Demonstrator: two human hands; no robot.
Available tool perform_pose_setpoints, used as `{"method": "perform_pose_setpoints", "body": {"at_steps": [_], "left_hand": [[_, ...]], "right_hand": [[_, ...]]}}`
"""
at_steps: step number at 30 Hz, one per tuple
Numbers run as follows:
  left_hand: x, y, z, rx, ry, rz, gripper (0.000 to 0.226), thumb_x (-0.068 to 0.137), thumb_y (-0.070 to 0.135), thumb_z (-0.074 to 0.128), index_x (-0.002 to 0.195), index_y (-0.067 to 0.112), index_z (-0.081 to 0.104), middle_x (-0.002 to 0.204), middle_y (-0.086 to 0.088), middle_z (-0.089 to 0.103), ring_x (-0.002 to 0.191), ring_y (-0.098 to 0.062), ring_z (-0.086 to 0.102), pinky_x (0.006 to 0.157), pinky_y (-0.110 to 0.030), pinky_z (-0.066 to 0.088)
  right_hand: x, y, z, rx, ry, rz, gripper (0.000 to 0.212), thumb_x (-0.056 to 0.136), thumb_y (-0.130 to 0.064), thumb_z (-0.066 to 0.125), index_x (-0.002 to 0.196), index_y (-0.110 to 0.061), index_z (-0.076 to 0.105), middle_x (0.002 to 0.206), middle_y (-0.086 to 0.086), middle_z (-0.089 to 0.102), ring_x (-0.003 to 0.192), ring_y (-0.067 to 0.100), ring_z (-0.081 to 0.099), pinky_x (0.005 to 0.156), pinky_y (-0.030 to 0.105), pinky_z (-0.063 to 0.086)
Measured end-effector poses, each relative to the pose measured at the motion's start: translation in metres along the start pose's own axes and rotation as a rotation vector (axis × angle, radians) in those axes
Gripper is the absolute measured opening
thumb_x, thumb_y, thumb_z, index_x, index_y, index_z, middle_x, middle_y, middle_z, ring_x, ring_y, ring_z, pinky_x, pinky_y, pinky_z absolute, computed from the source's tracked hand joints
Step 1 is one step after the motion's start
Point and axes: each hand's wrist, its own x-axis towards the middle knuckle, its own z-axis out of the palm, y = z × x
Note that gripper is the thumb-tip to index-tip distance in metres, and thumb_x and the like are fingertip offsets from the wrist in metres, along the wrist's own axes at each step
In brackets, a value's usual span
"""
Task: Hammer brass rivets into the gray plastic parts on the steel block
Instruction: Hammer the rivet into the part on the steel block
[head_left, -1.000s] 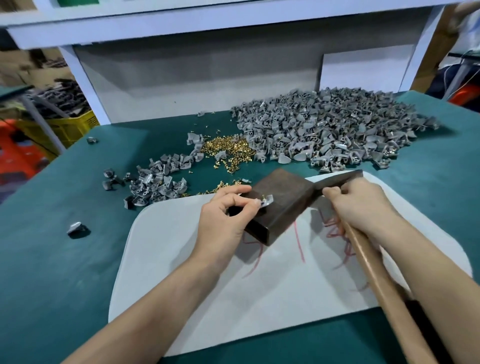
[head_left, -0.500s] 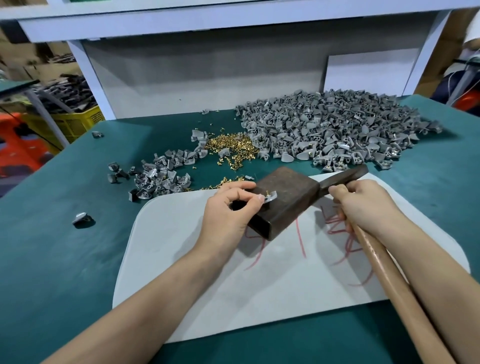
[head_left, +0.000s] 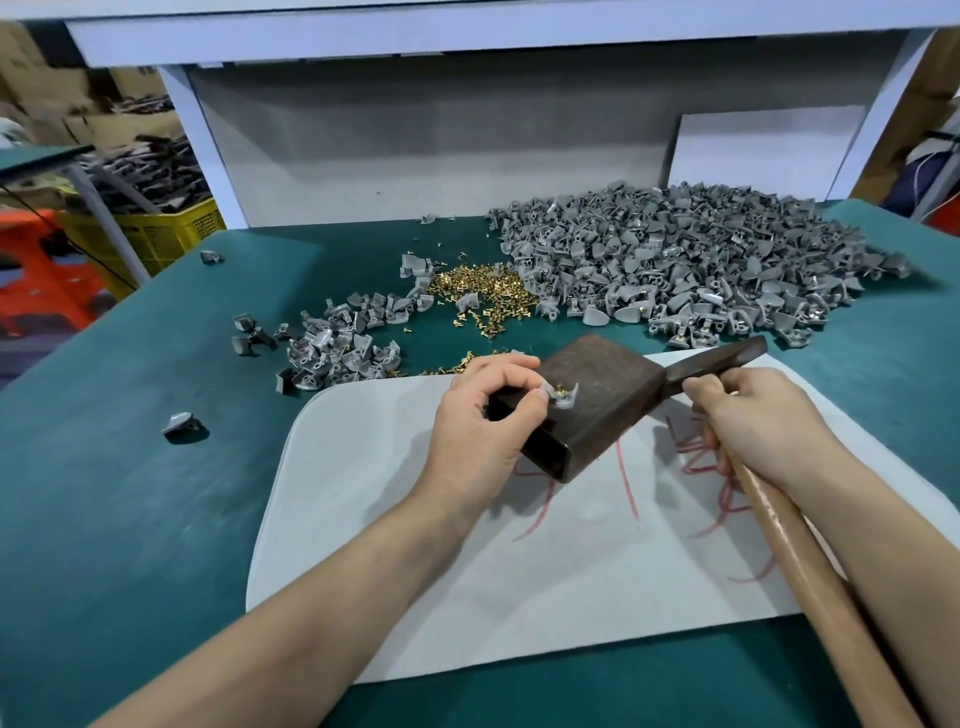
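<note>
A dark rusty steel block (head_left: 602, 395) lies on a white mat (head_left: 395, 519). On its top left edge sits one gray plastic part (head_left: 563, 397) with a brass rivet standing in it. My left hand (head_left: 483, 426) pinches that part between thumb and forefinger. My right hand (head_left: 753, 415) grips the wooden handle of a hammer (head_left: 810, 561) just below its dark head (head_left: 717, 356), which rests low at the block's right side. Loose brass rivets (head_left: 483, 293) lie in a pile behind the block.
A large heap of gray parts (head_left: 701, 265) covers the back right of the green table (head_left: 130, 467). A smaller heap (head_left: 343, 343) lies at the back left, with single parts (head_left: 179, 422) scattered nearby. A white shelf frame (head_left: 202, 150) stands behind.
My view has drifted slightly. Both hands, the part on the block and the hammer stay in nearly the same places.
</note>
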Motion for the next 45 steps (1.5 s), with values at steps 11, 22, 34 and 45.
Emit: {"method": "perform_pose_setpoints", "body": {"at_steps": [11, 22, 34, 45], "left_hand": [[-0.010, 0.003, 0.006, 0.329, 0.103, 0.409, 0.007, 0.075, 0.009, 0.063, 0.079, 0.015, 0.063, 0.090, 0.009, 0.068, 0.093, -0.006, 0.058, 0.093, -0.039, 0.042], [-0.013, 0.005, 0.005, 0.401, 0.074, 0.653, 0.007, 0.080, 0.007, 0.061, 0.083, 0.011, 0.065, 0.097, 0.015, 0.064, 0.092, -0.002, 0.062, 0.109, -0.042, 0.031], [-0.011, 0.001, 0.006, 0.315, 0.011, 0.578, 0.013, 0.078, -0.010, 0.064, 0.085, 0.001, 0.064, 0.095, -0.001, 0.067, 0.093, -0.008, 0.062, 0.097, -0.042, 0.049], [-0.003, -0.001, 0.003, 0.247, 0.009, 0.102, 0.016, 0.080, 0.007, 0.070, 0.073, 0.020, 0.066, 0.112, 0.014, 0.058, 0.117, -0.016, 0.050, 0.104, -0.041, 0.038]], "right_hand": [[-0.001, -0.001, -0.002, -0.044, 0.004, -0.038, 0.033, 0.091, -0.027, 0.050, 0.073, -0.001, 0.059, 0.056, 0.014, 0.062, 0.031, 0.019, 0.054, 0.044, 0.026, 0.038], [0.000, 0.000, -0.001, -0.043, 0.005, -0.041, 0.033, 0.091, -0.029, 0.051, 0.071, -0.004, 0.059, 0.057, 0.014, 0.064, 0.045, 0.026, 0.060, 0.056, 0.032, 0.048], [0.000, 0.000, -0.001, -0.055, 0.021, -0.041, 0.035, 0.091, -0.029, 0.051, 0.073, -0.001, 0.059, 0.054, 0.012, 0.062, 0.034, 0.021, 0.055, 0.050, 0.032, 0.047], [-0.001, 0.003, -0.006, -0.501, 0.192, -0.016, 0.040, 0.085, -0.046, 0.055, 0.065, -0.012, 0.059, 0.068, 0.010, 0.052, 0.070, 0.032, 0.045, 0.062, 0.032, 0.034]]}}
